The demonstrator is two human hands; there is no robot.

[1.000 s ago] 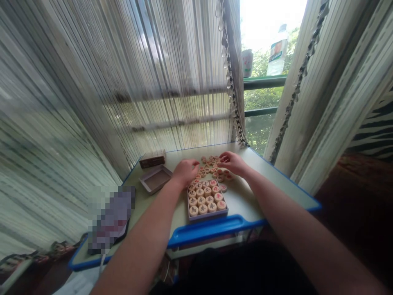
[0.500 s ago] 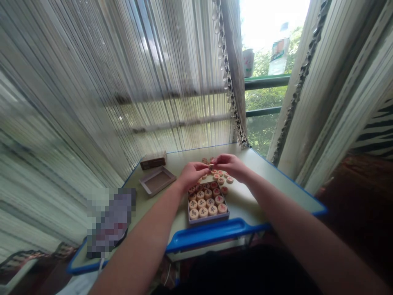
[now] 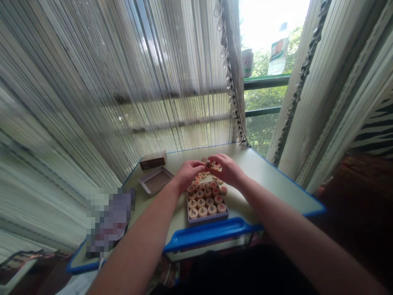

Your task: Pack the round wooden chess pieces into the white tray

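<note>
Over the table, my left hand [image 3: 188, 173] pinches a round wooden Chinese chess piece [image 3: 208, 164] between thumb and fingertips, its marked face tilted toward me. Just to the right, my right hand [image 3: 229, 169] has its fingers and thumb apart beside that piece; whether a fingertip touches it, I cannot tell. Below both hands sits a shallow box [image 3: 208, 219] with rows of pieces standing in it, some marked black and some red. More loose pieces [image 3: 204, 175] lie on the table behind the box, partly hidden by my hands.
An upturned box lid [image 3: 156, 181] lies to the left, with a small brown box [image 3: 153, 159] behind it. A blurred-out dark object [image 3: 112, 221] is at the table's left edge. A blue trough [image 3: 211, 233] runs along the front edge. Curtains [image 3: 172, 82] hang behind.
Both hands have shifted slightly left with the piece, whose face is now turned more toward me. My right fingers have spread apart.
</note>
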